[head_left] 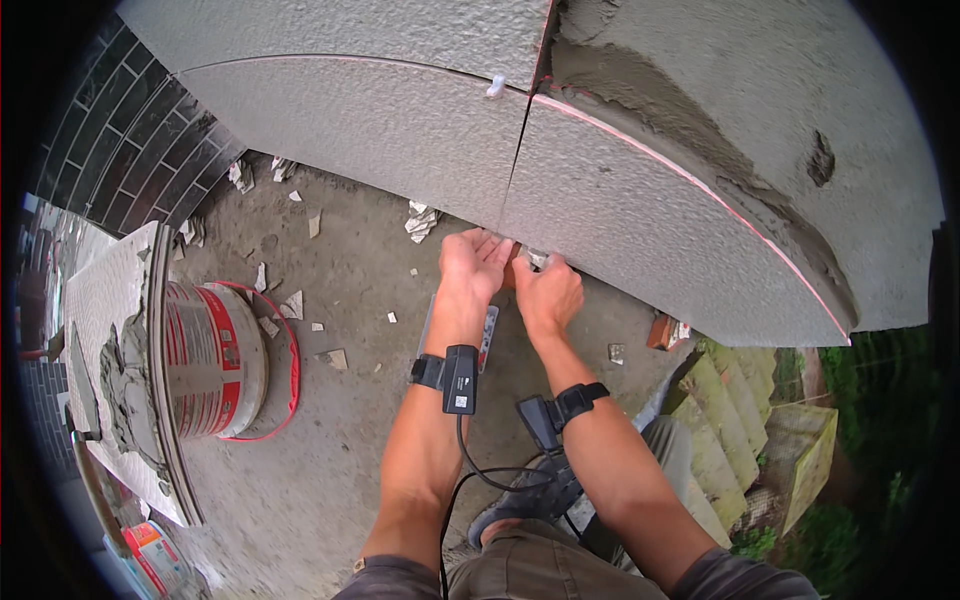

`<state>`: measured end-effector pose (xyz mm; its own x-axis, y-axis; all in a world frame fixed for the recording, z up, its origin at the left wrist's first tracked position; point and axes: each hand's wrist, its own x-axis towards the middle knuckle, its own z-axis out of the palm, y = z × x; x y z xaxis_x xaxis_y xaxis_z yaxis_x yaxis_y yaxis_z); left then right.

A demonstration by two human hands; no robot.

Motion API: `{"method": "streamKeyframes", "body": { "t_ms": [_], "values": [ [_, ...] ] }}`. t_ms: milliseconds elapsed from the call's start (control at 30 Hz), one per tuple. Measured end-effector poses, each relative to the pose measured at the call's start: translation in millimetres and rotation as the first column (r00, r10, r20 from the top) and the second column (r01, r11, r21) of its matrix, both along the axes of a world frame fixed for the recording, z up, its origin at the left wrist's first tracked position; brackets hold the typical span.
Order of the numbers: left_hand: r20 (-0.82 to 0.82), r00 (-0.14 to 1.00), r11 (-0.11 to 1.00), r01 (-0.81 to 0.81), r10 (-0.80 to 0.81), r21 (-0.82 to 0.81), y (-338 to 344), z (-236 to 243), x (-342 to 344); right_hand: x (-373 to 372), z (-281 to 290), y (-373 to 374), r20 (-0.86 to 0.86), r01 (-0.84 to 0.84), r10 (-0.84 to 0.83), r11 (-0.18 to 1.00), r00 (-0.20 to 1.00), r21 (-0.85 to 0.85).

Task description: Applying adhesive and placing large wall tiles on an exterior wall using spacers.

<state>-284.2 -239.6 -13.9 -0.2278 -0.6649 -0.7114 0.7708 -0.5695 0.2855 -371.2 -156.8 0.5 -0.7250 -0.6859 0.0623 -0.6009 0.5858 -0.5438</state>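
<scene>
Two large pale textured tiles, a left one (400, 135) and a right one (610, 190), meet at a narrow joint. At the foot of that joint are both my hands. My left hand (472, 262), palm partly turned up, has its fingers stretched against the lower tile edge. A small reddish-brown piece (512, 268) shows between the hands. Closed beside it, my right hand (548, 295) has curled fingers around a whitish tile shard (537, 260); its fingertips are partly hidden. Under my left forearm lies a clear plastic object (489, 335), mostly covered.
A white-and-red bucket (215, 360) stands left, beside a mortar-smeared tile (110, 330). Tile shards (421, 221) litter the concrete floor. A brick piece (664, 332) sits right, near mossy steps (730, 400). A white clip (495, 87) marks the upper joint; wet mortar (640, 90) borders it.
</scene>
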Motion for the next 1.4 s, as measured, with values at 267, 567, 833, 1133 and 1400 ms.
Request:
{"method": "streamKeyframes", "body": {
  "t_ms": [267, 567, 833, 1133, 1400],
  "values": [
    [0.028, 0.999, 1.0, -0.018, 0.017, 0.017, -3.8, -2.6, -1.0, -9.3, -10.1, 13.0, -0.006, -0.05, 0.05, 0.995, 0.999, -0.09],
    [0.048, 0.999, 0.999, -0.023, 0.021, 0.036, -2.6, 8.5, -2.9, -21.8, -6.4, 15.3, -0.047, -0.178, 0.175, 0.981, 0.983, -0.077],
    [0.02, 1.0, 0.998, -0.021, 0.019, 0.053, 0.6, 18.3, -3.7, -22.2, -1.0, 44.8, 0.006, -0.213, 0.216, 0.967, 0.976, -0.14],
    [0.041, 0.999, 0.999, -0.008, 0.007, 0.033, -4.2, -0.7, 0.5, -41.4, 16.9, 69.7, -0.054, -0.259, 0.266, 0.959, 0.962, 0.114],
    [0.032, 0.999, 1.0, -0.029, 0.029, -0.001, 1.8, -2.1, -3.8, -51.5, 8.1, 60.6, 0.13, -0.259, 0.279, 0.955, 0.952, -0.147]
  ]
}}
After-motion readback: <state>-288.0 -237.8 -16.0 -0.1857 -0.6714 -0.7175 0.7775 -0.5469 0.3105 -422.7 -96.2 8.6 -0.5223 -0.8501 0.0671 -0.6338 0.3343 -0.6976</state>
